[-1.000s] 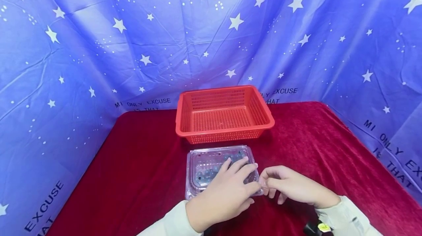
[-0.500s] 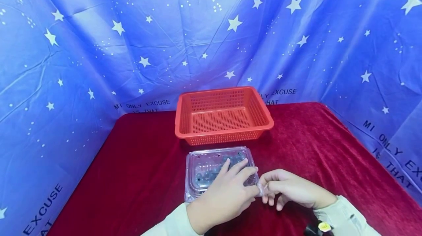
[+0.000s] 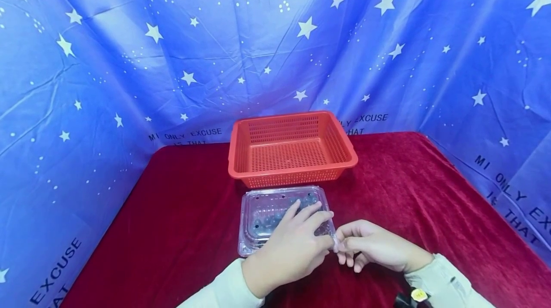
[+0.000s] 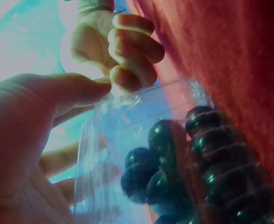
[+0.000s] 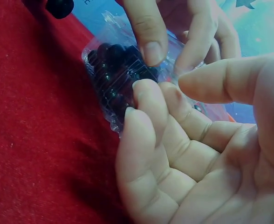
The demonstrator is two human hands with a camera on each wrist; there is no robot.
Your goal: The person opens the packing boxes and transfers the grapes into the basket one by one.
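Note:
A clear plastic clamshell box with dark, round, glossy fruit inside lies on the red cloth, its lid down. My left hand rests across the lid with fingers spread, and its thumb is at the box's right edge. At the front right corner, the thumb and index finger of my right hand pinch the plastic edge. The other fingers of that hand curl loosely beside the box. Part of the lid is hidden under the left hand.
Just behind the box stands a red perforated plastic basket with nothing in it. Dark red velvet cloth covers the table. A blue star-print curtain hangs around the back and sides.
The box has shifted slightly away from me and to the left, nearer the basket, and both hands have moved with it. The right hand keeps its pinch at the corner.

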